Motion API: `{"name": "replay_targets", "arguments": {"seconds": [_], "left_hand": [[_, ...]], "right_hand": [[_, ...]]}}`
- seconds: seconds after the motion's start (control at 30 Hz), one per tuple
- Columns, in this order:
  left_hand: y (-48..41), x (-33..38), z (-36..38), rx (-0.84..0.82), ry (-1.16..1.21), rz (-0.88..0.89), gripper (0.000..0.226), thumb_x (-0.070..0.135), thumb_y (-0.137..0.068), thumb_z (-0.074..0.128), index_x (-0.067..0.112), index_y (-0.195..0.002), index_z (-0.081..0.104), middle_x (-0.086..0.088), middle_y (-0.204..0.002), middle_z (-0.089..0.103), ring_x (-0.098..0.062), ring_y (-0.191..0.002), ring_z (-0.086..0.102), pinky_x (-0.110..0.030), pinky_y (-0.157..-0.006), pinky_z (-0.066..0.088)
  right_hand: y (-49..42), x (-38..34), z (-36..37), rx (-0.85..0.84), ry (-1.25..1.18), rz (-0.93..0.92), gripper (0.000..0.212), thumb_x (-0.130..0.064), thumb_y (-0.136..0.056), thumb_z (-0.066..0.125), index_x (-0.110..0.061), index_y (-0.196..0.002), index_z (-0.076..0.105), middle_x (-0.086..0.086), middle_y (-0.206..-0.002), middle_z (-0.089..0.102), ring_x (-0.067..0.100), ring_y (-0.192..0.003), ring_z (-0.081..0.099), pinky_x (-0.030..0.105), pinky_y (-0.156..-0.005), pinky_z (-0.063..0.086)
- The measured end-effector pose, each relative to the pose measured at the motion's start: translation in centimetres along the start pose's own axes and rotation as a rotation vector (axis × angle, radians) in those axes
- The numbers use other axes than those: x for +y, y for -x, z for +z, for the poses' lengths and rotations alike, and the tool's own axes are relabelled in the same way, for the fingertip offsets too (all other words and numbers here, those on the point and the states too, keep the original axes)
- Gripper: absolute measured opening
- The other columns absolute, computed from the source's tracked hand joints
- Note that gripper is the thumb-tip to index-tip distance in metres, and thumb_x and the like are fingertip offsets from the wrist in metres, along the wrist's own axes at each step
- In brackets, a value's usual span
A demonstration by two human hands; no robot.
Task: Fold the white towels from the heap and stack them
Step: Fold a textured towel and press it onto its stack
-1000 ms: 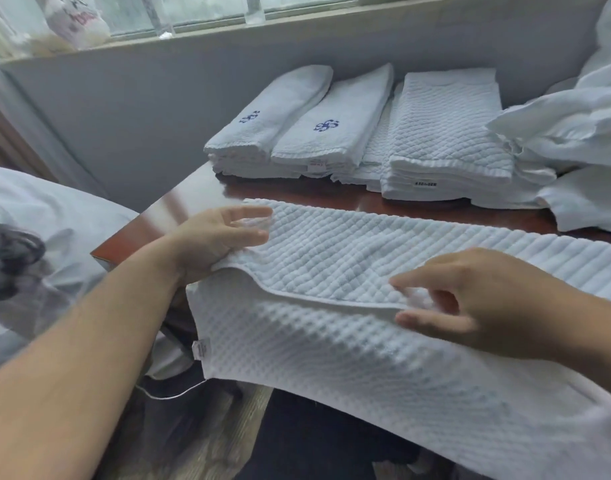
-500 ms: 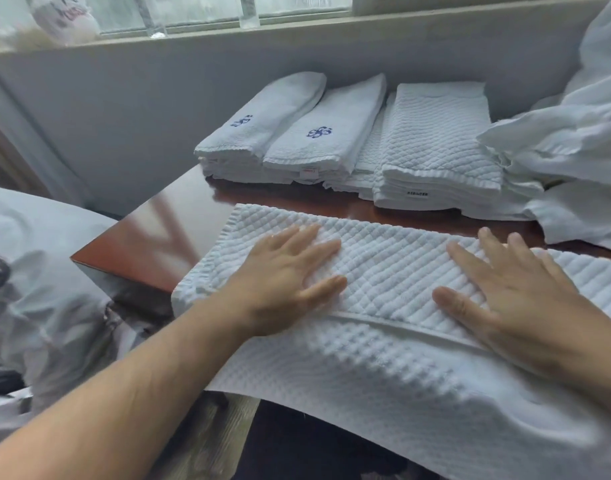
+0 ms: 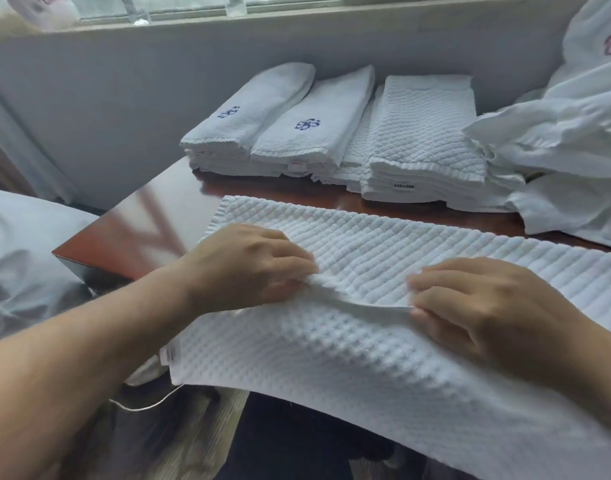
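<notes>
It looked like a hotel's linen room. Folded white towels [image 3: 425, 133] with blue embroidered logos [image 3: 307, 124] were stacked on a glossy wooden table [image 3: 151, 220] under a window sill [image 3: 279, 16], beside heaped white linen [image 3: 567, 140]

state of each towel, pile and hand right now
waffle towel: folded over once on the table, near part hanging off the edge
left hand: pinches the towel's hem
right hand: pinches the same hem
folded stacks: folded, side by side at the back
heap: unfolded, crumpled
</notes>
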State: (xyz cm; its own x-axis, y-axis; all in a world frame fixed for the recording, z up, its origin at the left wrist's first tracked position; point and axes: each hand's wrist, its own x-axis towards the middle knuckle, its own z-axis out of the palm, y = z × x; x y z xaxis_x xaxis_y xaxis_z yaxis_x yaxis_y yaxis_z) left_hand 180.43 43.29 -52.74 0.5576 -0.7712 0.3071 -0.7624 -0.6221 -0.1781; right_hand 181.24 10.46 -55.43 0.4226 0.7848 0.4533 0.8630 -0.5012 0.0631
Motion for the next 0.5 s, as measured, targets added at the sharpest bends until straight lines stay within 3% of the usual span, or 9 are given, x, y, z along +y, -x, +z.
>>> {"name": "replay_targets", "arguments": {"seconds": [0.03,0.1,0.2,0.3,0.4,0.5], "left_hand": [[0.1,-0.2,-0.1,-0.009,-0.048,0.016,0.018,0.015,-0.09,0.073,0.015,-0.107,0.077,0.002,-0.109,0.076,-0.023,-0.085,0.073,-0.037,-0.061,0.059],[0.5,-0.8,-0.4,-0.04,-0.107,-0.022,0.024,0.003,-0.085,0.075,0.015,-0.106,0.076,0.001,-0.111,0.075,-0.025,-0.087,0.074,-0.038,-0.063,0.059],[1.6,-1.2,-0.4,-0.091,-0.102,-0.153,0.039,-0.008,-0.079,0.071,0.015,-0.109,0.076,0.001,-0.12,0.073,-0.027,-0.094,0.074,-0.04,-0.075,0.06],[2.3,-1.0,-0.1,-0.139,0.04,-0.359,0.06,-0.012,-0.079,0.061,0.024,-0.126,0.07,0.01,-0.139,0.06,-0.019,-0.119,0.066,-0.041,-0.097,0.054],[2.2,0.7,-0.1,-0.248,0.228,-0.601,0.063,0.016,-0.088,0.046,0.038,-0.147,0.047,0.017,-0.159,0.032,-0.007,-0.147,0.031,-0.032,-0.123,0.021],[-0.1,5.1,1.3,-0.329,0.202,-0.564,0.069,0.05,-0.091,0.021,0.038,-0.159,0.011,0.01,-0.167,0.001,-0.007,-0.153,-0.004,-0.033,-0.125,-0.002]], "right_hand": [[-0.3,0.0,0.0,0.009,0.041,-0.048,0.024,-0.026,-0.1,0.059,-0.012,-0.084,0.072,0.003,-0.091,0.074,0.028,-0.083,0.07,0.041,-0.068,0.058],[-0.7,-0.1,0.1,-0.005,0.085,-0.055,0.026,-0.023,-0.1,0.059,-0.01,-0.079,0.069,0.004,-0.083,0.072,0.03,-0.074,0.069,0.041,-0.062,0.055],[-0.7,-0.8,0.2,-0.04,0.019,0.035,0.026,-0.025,-0.101,0.057,-0.014,-0.081,0.069,0.0,-0.084,0.072,0.024,-0.076,0.068,0.039,-0.062,0.055],[-0.1,-1.1,0.2,-0.028,-0.067,0.1,0.017,-0.029,-0.097,0.062,-0.018,-0.093,0.075,-0.004,-0.101,0.074,0.017,-0.09,0.071,0.033,-0.073,0.06],[1.6,-1.1,0.1,-0.015,-0.067,0.187,0.023,-0.031,-0.095,0.061,-0.019,-0.106,0.077,-0.004,-0.116,0.073,0.016,-0.107,0.069,0.035,-0.087,0.056],[3.9,-0.7,-1.2,-0.094,-0.038,0.366,0.037,-0.045,-0.094,0.056,-0.022,-0.117,0.073,-0.001,-0.128,0.069,0.022,-0.119,0.065,0.038,-0.097,0.045]]}}
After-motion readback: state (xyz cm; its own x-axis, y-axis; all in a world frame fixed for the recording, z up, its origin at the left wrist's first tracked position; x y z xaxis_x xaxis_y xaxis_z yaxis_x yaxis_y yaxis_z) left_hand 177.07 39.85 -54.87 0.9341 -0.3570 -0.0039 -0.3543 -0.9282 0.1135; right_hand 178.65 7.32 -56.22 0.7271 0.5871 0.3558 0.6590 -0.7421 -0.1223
